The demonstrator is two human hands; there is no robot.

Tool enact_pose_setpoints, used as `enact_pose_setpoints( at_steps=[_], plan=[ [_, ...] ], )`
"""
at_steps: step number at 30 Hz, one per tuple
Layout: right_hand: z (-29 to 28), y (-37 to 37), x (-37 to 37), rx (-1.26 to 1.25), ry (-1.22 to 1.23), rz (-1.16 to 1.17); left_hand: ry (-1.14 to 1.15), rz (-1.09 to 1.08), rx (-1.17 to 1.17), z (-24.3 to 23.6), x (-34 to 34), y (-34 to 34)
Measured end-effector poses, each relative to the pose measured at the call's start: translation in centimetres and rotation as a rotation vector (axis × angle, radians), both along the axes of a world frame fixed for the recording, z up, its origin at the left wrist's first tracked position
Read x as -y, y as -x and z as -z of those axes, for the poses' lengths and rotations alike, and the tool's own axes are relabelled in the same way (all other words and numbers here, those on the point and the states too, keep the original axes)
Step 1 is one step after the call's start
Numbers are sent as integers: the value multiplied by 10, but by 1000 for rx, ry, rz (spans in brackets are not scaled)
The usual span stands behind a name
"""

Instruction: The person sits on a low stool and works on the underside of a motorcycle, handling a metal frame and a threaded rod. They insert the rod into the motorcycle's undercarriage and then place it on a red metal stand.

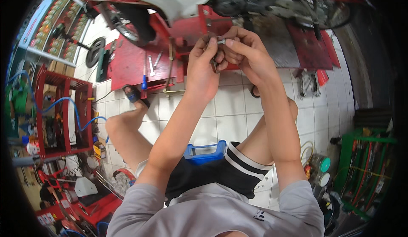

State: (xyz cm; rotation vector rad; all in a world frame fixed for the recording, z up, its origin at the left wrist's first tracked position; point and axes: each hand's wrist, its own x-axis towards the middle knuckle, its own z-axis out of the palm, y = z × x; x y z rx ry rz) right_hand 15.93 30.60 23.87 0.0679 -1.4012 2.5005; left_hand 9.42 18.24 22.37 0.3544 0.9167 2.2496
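The left hand (pixel 204 62) gripped a dark metal piece (pixel 214 65) while the right hand (pixel 251 52) pinched a silvery bolt-like part (pixel 221 42) — which a slipping thumb might have dropped.

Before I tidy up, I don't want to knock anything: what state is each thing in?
Left hand: fingers curled, grip unclear.
Right hand: pinching a small metal part.
Motorbike: parked on the red platform.
Screwdriver: lying on the platform.
Two wrenches: lying beside it.
Jar: teal lid on.
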Motion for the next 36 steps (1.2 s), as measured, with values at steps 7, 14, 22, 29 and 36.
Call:
enact_pose_setpoints(
  at_steps=[7, 14, 22, 29, 36],
  plan=[
    [-12, 32, 77, -131, -139, 68, 1, -126, -174, -27, 79, 20],
    [15, 51, 114, -80, -177, 128, 192, -219, -305, 5, 108, 35],
    [61, 55, 102, 132, -237, 49, 287, -96, -317, 48, 118, 53],
    [69, 58, 94, 120, -485, 166, 245, 39, -214, 48, 117, 56],
    [71, 56, 92, 161, -447, 179, 168, 131, -85, 44, 127, 66]
  ],
)
